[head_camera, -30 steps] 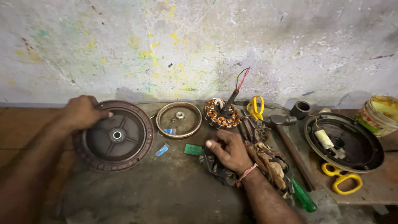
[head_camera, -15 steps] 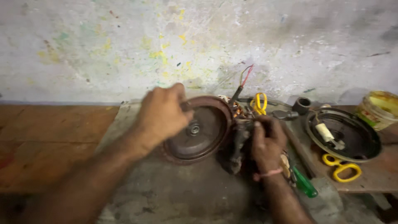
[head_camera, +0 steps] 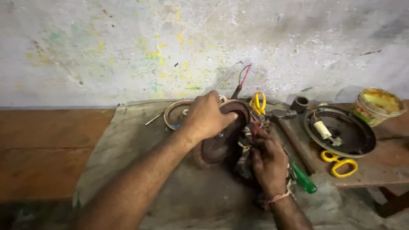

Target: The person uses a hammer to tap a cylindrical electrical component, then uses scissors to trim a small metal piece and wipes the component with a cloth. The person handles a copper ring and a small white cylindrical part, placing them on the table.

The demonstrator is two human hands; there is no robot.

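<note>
Left hand (head_camera: 206, 116) closed over the upper rim of the round dark-brown metal motor cover (head_camera: 221, 142), held tilted on edge at centre of the grey cloth-covered bench (head_camera: 128, 140). Right hand (head_camera: 268, 162), at 4 o'clock from the cover, grips a wired winding bundle (head_camera: 247, 140) (details obscured), fingers curled tight.

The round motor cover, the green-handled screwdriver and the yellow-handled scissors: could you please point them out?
Round motor cover (head_camera: 215, 147), head view, its dark face.
Green-handled screwdriver (head_camera: 305, 180), head view, its handle.
Yellow-handled scissors (head_camera: 341, 164), head view, its handle loops.
</note>
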